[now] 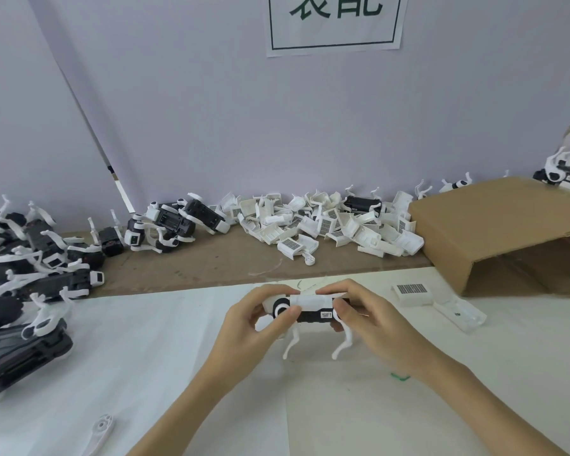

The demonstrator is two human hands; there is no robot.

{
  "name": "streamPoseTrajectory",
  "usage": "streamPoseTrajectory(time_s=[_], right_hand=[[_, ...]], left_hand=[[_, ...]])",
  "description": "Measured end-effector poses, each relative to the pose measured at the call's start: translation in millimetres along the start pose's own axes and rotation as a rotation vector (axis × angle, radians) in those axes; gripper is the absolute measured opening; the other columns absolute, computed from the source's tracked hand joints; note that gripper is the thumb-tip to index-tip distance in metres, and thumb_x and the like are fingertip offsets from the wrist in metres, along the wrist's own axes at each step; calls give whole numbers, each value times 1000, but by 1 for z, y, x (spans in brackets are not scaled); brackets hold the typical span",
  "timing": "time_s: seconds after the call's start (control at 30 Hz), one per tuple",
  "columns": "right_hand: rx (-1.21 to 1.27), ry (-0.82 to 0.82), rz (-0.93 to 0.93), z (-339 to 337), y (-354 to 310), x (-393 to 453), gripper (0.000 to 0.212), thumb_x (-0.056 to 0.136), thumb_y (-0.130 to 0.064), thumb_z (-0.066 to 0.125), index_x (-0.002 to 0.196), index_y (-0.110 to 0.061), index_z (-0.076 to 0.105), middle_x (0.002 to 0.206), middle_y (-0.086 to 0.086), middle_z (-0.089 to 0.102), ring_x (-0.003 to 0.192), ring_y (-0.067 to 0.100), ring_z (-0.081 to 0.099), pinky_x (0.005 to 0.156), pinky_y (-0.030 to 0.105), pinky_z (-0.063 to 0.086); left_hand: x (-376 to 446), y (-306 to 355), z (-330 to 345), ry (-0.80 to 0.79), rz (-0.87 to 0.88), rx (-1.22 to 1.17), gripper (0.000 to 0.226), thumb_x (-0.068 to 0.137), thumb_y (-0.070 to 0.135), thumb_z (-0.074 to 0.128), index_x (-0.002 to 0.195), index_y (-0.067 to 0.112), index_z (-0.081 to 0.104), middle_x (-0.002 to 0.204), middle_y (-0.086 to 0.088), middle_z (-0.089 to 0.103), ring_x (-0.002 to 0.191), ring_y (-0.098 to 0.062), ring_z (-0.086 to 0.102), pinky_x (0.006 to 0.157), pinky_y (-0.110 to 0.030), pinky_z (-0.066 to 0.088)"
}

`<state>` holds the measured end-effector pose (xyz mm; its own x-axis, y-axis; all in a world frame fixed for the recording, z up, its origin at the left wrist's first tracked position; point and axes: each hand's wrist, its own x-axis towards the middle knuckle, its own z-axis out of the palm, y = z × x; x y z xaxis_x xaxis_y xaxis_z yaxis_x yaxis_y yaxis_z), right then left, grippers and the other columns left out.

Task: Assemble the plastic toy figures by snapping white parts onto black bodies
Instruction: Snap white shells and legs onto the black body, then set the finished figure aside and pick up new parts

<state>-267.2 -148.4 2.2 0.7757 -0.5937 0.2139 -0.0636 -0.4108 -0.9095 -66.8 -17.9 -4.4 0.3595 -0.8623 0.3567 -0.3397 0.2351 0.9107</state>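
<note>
Both hands held one toy figure (310, 311) just above the white tabletop (145, 357): the left hand (254, 324) and right hand (366, 314) each had a closed grip pinching an end, fingertips on its white cover (311, 301). It looked light and rigid, its thin white legs (341, 343) probably fragile, so the black body (313, 316) seemed the safer hold.

A single wide-angle view comes from the person's head, looking forward and down across the bench (165, 340) toward the wall (211, 110) behind it. The paper sign (334, 24) on that wall is cut off by the top edge. Both forearms enter from the bottom edge, close beneath the lens, and the wide lens bends straight edges near the frame's sides.
</note>
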Motion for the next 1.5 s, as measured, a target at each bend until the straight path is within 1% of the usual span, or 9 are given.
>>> streamPoseTrajectory(time_s=[0.17,0.4,0.53,0.8,1.03,1.1,1.3,1.4,1.5], right_hand=[[46,-34,64,-6,-10,0,32,94,-50,68,121,-33,70,98,9,75,90,29,77,86,42,62],[940,290,173,-71,-37,33,43,96,-35,61,125,-3,66,108,27,68,100,41,73,66,35,64],[1428,342,-83,-133,-55,53,59,108,-48,34,131,6,44,129,36,62,127,53,58,101,54,53],[1200,151,304,-52,2,61,61,97,-44,61,136,2,62,118,18,72,94,31,75,76,39,63],[1180,121,455,-13,24,95,51,89,-39,66,119,2,70,105,21,72,81,31,74,68,36,64],[1166,116,453,-12,24,108,49,90,-39,65,118,1,70,105,21,73,81,30,75,67,35,64],[1175,30,432,-10,31,130,44,95,-38,63,116,0,74,107,19,71,84,30,73,70,36,63],[1157,-14,426,-10,29,132,42,97,-38,64,115,-2,76,107,19,71,84,29,72,70,37,62],[1117,-59,423,-11,29,128,43,98,-40,64,116,-3,76,106,18,71,81,28,71,70,37,61]], left_hand=[[-3,-1,-1,69,-90,-72,43,91,49,62,133,41,64,107,12,72,87,-16,69,78,-15,48],[-2,-6,1,184,-206,-96,41,95,60,46,115,32,68,114,19,71,100,-11,73,85,-23,46],[-2,-9,2,150,-201,-75,35,98,54,47,95,35,76,107,14,69,96,-12,72,82,-15,49],[0,-17,6,88,-131,212,30,106,31,57,87,23,78,105,7,65,95,-7,67,86,-21,51],[54,-35,-19,133,-177,387,11,102,22,67,92,24,68,86,12,69,62,-13,68,57,-28,55],[96,-43,-43,144,-100,675,3,102,21,64,104,23,65,97,12,66,76,-19,67,72,-36,56],[225,-64,-131,6,-33,1882,72,98,17,58,161,26,25,172,-12,7,154,-42,18,107,-47,46],[252,-81,-154,-26,-112,1970,82,100,27,60,166,29,12,175,-5,-1,160,-39,4,111,-49,41],[254,-96,-157,23,-117,1903,65,96,17,64,155,18,36,165,-7,24,146,-38,32,103,-43,49]])
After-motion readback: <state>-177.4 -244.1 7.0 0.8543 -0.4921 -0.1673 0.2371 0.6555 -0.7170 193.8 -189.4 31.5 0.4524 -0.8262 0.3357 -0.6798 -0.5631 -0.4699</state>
